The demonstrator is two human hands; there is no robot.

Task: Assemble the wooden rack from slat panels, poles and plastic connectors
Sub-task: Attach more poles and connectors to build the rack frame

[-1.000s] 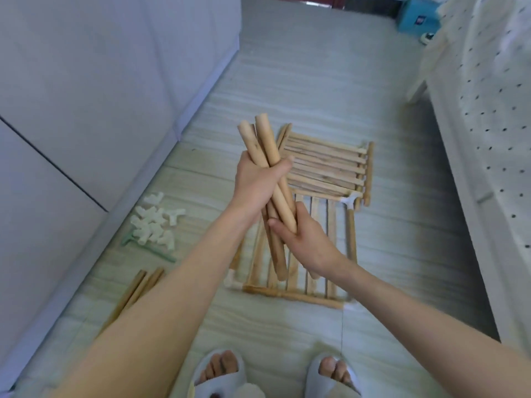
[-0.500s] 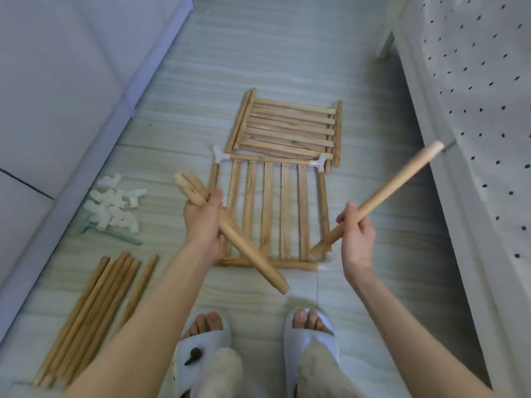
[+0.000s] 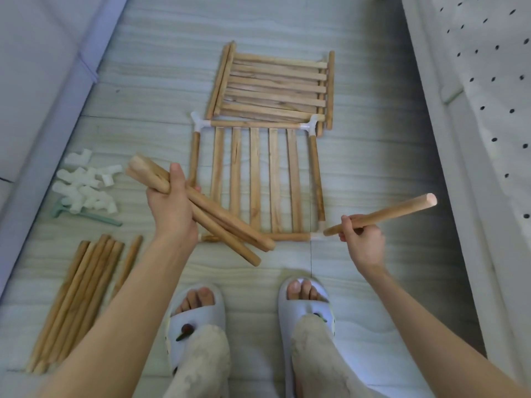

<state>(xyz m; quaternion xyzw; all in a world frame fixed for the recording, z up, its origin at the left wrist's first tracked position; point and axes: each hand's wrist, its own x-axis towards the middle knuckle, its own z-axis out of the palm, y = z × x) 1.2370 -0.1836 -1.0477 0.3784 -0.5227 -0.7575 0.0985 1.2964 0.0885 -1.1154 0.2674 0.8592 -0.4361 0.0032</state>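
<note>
Slat panel (image 3: 255,182) lies flat on the floor ahead of your slippers (image 3: 195,320), a white connector (image 3: 316,236) at its near right corner. Your right hand (image 3: 362,239) grips one pole (image 3: 382,215) near its lower end, tip just beside that connector, likely to seat it. Your left hand (image 3: 172,208), wrist raised over the panel's near left corner, clamps the spare poles (image 3: 218,222), fingers closed around them.

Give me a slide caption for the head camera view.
Left hand grips a pole bundle, right hand holds a single pole above the framed slat panel.
</note>
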